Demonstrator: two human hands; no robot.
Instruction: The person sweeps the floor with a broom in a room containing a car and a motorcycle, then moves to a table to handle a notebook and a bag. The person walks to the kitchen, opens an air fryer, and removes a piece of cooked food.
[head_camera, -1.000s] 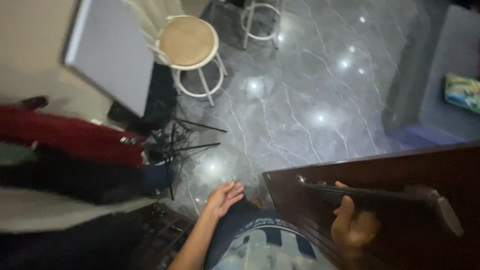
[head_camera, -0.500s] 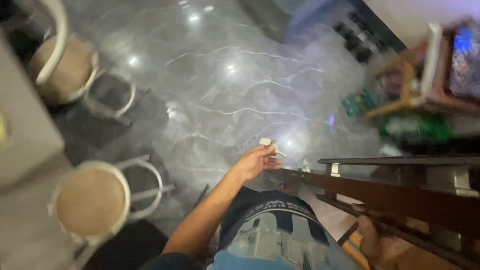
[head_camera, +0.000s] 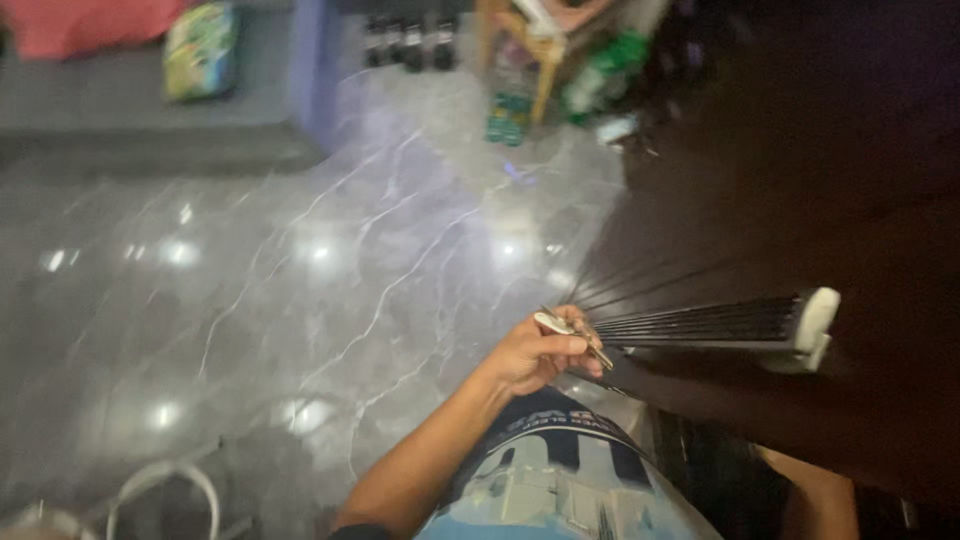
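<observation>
One hand only showed clearly: our left hand (head_camera: 530, 355), fingers pinched together on a small pale object (head_camera: 553, 322), too blurred to name, at the near end of a bundle of thin dark rods (head_camera: 700, 320). The rods ran rightward to a white end cap (head_camera: 815, 325), over a dark wooden surface (head_camera: 800, 180). Our right hand stayed hidden; its fingers we could not tell. Glossy grey marble floor (head_camera: 300, 270) lay below.
</observation>
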